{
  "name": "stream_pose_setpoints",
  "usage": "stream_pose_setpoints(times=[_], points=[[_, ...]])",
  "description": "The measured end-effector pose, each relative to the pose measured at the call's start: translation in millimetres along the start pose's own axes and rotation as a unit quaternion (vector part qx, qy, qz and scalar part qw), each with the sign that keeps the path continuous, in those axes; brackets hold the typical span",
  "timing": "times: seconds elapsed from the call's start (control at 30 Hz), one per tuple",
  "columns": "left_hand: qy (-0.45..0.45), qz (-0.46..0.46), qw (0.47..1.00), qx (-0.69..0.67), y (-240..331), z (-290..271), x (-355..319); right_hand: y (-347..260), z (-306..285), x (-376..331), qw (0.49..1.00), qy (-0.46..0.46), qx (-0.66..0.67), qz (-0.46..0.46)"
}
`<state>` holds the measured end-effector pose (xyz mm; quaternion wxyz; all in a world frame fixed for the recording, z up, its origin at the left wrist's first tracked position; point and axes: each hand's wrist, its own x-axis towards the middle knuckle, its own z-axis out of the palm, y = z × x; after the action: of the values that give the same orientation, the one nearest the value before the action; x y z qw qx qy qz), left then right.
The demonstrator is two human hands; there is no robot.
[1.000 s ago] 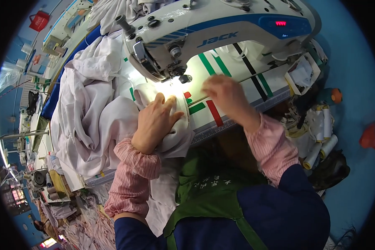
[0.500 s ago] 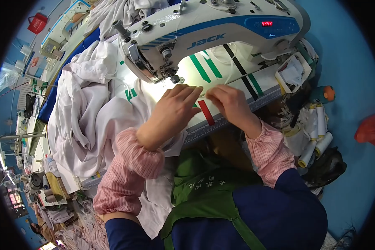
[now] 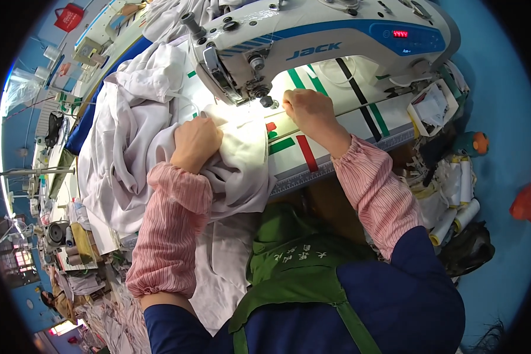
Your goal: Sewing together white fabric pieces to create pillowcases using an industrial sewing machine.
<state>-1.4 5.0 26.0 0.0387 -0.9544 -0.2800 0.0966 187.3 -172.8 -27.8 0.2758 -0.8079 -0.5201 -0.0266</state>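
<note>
A white and blue sewing machine (image 3: 312, 35) stands on a white table (image 3: 342, 127) marked with green, red and black tape strips. White fabric (image 3: 130, 135) is heaped left of the needle, and one piece (image 3: 242, 159) drapes over the table's front edge. My left hand (image 3: 196, 141) lies flat on the fabric just left of the needle, pressing it down. My right hand (image 3: 310, 112) pinches the fabric's edge right beside the presser foot (image 3: 264, 100). Both forearms wear pink striped sleeve covers.
Rolls of white material (image 3: 454, 206) and a dark bag (image 3: 469, 248) sit by the table's right side. A small pouch (image 3: 433, 109) hangs at the table's right end. Cluttered workbenches (image 3: 59, 224) run along the left. The floor is blue.
My left hand has slid left, away from the needle, onto the bunched fabric. My right hand has moved up toward the presser foot and now pinches the fabric edge.
</note>
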Motion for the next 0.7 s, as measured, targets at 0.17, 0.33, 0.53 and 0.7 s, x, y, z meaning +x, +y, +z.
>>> stream_pose_setpoints(times=[0.17,0.33,0.53,0.7], points=[[0.011,-0.015,0.999,0.051,2.0,-0.6,0.4,-2.0,0.0,-0.3,0.979,0.181,-0.027,-0.092],[-0.015,-0.012,0.998,0.054,1.1,-0.5,1.8,-26.6,7.1,-14.5,0.977,0.122,-0.029,-0.173],[0.005,-0.006,0.995,0.097,9.5,-18.0,-10.3,-39.7,16.9,-19.0,0.986,0.072,0.001,-0.152],[0.252,0.299,0.915,0.099,42.6,-8.6,-13.2,-37.0,18.0,-20.0,0.987,0.069,0.0,-0.146]])
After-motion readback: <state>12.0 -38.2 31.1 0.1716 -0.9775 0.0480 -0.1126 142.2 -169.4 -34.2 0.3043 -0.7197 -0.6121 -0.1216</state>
